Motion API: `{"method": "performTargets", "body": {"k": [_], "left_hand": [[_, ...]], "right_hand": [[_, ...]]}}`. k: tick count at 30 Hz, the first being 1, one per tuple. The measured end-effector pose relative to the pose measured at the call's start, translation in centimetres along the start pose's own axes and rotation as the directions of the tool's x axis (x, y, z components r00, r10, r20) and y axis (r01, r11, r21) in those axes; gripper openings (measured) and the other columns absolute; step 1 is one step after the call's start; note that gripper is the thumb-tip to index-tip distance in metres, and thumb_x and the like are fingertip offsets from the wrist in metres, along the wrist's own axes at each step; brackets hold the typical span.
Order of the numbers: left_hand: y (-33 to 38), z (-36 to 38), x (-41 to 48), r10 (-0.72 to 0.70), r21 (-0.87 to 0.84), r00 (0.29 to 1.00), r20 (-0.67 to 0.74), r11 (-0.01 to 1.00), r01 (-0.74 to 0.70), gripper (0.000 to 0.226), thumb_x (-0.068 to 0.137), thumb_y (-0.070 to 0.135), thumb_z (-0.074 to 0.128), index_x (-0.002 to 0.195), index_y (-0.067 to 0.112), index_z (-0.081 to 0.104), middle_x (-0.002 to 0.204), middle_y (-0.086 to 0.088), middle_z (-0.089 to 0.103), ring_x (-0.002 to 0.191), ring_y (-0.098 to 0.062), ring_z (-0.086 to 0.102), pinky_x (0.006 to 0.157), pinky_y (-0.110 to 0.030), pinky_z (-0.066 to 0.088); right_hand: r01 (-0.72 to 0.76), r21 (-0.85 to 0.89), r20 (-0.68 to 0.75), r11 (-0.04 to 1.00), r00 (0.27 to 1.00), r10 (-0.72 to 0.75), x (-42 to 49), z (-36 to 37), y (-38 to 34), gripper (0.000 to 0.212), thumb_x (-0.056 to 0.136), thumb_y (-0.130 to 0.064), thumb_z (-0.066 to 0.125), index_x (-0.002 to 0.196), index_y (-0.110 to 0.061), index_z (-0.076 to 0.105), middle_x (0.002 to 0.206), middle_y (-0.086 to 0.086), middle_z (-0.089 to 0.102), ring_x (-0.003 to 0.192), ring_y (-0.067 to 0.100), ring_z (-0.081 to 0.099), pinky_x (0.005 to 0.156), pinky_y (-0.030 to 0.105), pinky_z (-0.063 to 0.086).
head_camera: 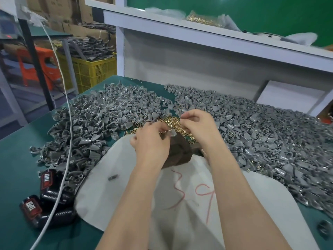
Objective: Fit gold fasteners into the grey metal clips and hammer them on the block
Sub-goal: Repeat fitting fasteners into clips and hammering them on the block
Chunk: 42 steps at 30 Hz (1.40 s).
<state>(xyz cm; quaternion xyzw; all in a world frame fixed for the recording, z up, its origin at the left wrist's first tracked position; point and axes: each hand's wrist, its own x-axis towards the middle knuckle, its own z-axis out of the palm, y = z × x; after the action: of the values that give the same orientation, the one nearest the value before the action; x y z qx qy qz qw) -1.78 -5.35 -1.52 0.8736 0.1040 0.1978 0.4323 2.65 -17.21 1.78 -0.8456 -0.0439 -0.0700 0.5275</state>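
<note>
My left hand holds a grey metal clip just above the dark brown block. My right hand has its fingers curled and pinched together over the small heap of gold fasteners; what its fingertips hold is too small to make out. The two hands almost touch above the block. Large heaps of grey metal clips cover the green table on the left and on the right. No hammer shows in the head view.
A white sheet with red marks lies under the block and my forearms. Black and red bottles and a white cable lie at the left. A bag of gold parts sits on the white shelf; a yellow crate stands behind.
</note>
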Motion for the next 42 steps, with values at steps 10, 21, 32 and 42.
{"method": "performTargets", "body": {"k": [10,21,32,42], "left_hand": [[0.6,0.2,-0.4,0.061,0.159,0.997,0.056,0.985,-0.069,0.017,0.088,0.036,0.059,0.104,0.035,0.066,0.117,0.007,0.058,0.117,-0.024,0.039,0.093,-0.037,0.022],[1.5,-0.4,-0.5,0.151,-0.241,0.985,0.083,0.962,-0.128,0.009,0.091,0.022,0.060,0.089,0.022,0.069,0.101,0.004,0.067,0.105,-0.021,0.058,0.097,-0.043,0.041],[0.0,0.0,-0.2,0.017,0.239,0.996,0.092,0.970,-0.038,0.011,0.089,0.037,0.058,0.096,0.035,0.068,0.112,0.005,0.057,0.115,-0.026,0.041,0.080,-0.033,0.018],[0.0,0.5,-0.3,0.066,0.274,0.993,0.102,0.957,-0.092,0.017,0.094,0.026,0.050,0.094,0.031,0.067,0.109,0.006,0.062,0.111,-0.025,0.039,0.080,-0.033,0.017]], "right_hand": [[0.084,-0.013,-0.002,0.996,0.996,-0.084,-3.1,-0.1,2.3,0.024,0.084,0.003,0.061,0.083,-0.020,0.067,0.083,-0.001,0.067,0.087,0.020,0.064,0.086,0.035,0.052],[-0.087,0.565,0.052,0.821,0.996,0.070,-3.5,0.7,2.2,0.016,0.088,0.004,0.059,0.087,-0.010,0.067,0.081,0.007,0.069,0.076,0.014,0.066,0.074,0.025,0.053],[0.152,-0.354,0.010,0.923,0.987,-0.159,-3.1,2.0,3.2,0.004,0.093,-0.018,0.055,0.090,-0.020,0.056,0.102,0.001,0.052,0.095,0.017,0.050,0.083,0.026,0.036],[0.183,-0.455,0.013,0.872,0.980,-0.198,-3.1,2.3,2.8,0.009,0.089,-0.016,0.058,0.094,-0.017,0.066,0.092,-0.004,0.049,0.088,0.019,0.054,0.086,0.035,0.044]]}}
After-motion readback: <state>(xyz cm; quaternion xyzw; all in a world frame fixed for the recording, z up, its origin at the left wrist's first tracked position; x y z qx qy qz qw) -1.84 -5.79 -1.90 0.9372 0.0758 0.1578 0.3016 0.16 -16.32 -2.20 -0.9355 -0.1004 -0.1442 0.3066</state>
